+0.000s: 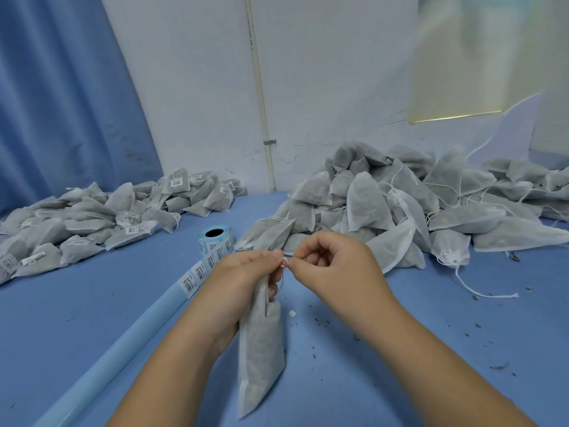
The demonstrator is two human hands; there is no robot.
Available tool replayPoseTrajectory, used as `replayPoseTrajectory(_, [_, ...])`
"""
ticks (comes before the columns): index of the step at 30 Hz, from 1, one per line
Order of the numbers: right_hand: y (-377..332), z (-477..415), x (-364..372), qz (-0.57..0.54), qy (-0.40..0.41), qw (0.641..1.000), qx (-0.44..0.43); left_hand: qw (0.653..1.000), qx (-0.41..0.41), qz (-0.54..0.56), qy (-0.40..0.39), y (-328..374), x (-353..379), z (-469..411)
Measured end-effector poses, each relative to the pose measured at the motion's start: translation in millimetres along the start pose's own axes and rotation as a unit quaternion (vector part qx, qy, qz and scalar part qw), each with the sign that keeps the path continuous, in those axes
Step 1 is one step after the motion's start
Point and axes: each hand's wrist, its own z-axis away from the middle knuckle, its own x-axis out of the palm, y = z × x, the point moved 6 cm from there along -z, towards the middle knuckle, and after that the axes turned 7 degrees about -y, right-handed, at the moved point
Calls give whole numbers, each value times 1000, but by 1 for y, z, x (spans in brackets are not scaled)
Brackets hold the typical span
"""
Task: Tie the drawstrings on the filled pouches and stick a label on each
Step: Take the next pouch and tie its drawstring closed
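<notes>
A filled grey mesh pouch [261, 349] hangs from my left hand [237, 282], which grips its gathered neck above the blue table. My right hand [335, 266] pinches the white drawstring [284, 262] at the top of the pouch, fingertip to fingertip with the left. A roll of barcode labels [214, 241] stands just beyond my left hand, and its strip of labels [197, 277] trails toward me over a pale blue backing [101, 371].
A heap of unlabelled pouches [400, 204] with loose strings fills the back right. A lower heap of labelled pouches [92, 220] lies at the back left by a blue curtain [61, 103]. Herb crumbs [498, 366] dot the blue tabletop [354, 396] on the right.
</notes>
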Motion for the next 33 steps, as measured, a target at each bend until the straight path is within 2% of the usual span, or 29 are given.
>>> replayPoseTrajectory(5, [-5,0,1,61,-5,997,-44,1000,6,-3,13,-1,-1,-1])
replayPoseTrajectory(9, [-8,2,1,62,-20,997,-48,999,14,-27,22,-1,-3,-1])
replayPoseTrajectory(15, [-4,2,0,37,-33,999,-8,994,20,-95,40,-2,-6,-1])
replayPoseTrajectory(22, [7,-5,-22,-38,-1,999,39,992,-16,-100,74,-3,-23,-3])
replayPoseTrajectory(26, [15,-5,-17,-42,-18,997,65,983,-1,-163,87,-6,-26,-7])
replayPoseTrajectory(33, [20,-5,-18,-69,3,994,83,973,50,-223,-9,-5,-8,-7])
